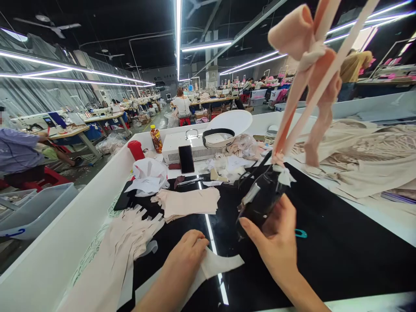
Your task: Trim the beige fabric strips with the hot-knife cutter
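Pale fabric piece (222, 265) lies near centre on a black tabletop (344, 255) beneath the left hand (185, 260), whose pinch cannot be told, while the right hand (277, 236) grips a black handheld tool (264, 197) farther right. Positioning appears in hand; the next move calls for keeping the fabric flat.

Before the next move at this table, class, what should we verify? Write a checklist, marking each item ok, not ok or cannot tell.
1. Left hand on the pale cloth piece: ok.
2. Black tool gripped in the right hand: ok.
3. Tool apart from the cloth under the left hand: ok.
4. Black surface free of loose small items: not ok, a teal item lies there.
5. Tool switched on or off: cannot tell.
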Demonstrator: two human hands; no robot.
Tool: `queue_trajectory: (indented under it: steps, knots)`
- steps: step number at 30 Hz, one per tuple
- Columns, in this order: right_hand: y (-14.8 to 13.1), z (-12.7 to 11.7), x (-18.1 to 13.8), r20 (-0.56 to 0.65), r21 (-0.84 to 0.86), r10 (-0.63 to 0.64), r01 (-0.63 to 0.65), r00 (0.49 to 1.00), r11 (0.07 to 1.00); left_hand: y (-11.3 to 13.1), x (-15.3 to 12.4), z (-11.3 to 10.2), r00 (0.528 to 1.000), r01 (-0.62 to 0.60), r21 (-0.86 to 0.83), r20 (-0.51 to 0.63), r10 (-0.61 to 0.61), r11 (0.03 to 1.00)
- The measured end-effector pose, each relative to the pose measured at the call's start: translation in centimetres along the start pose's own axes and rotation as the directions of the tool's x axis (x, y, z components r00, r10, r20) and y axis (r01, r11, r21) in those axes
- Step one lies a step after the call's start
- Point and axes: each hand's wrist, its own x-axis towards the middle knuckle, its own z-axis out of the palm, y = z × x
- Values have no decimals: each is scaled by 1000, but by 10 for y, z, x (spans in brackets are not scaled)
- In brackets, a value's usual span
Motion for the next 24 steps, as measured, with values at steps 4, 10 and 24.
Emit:
queue_trajectory:
  steps: [4,10,24]
  knots:
    - [1,-29,-18,-218,-66,-184,174,958,983,-1,19,2,994,-12,-50,108,18,999]
    - [10,-47,-46,547,-272,123,37,828,961,9,32,-20,994,92,-116,68,-85,989]
    - [43,41,-46,728,-169,457,-512,512,842,-34,49,-85,790,199,-828,-181,-586,524]
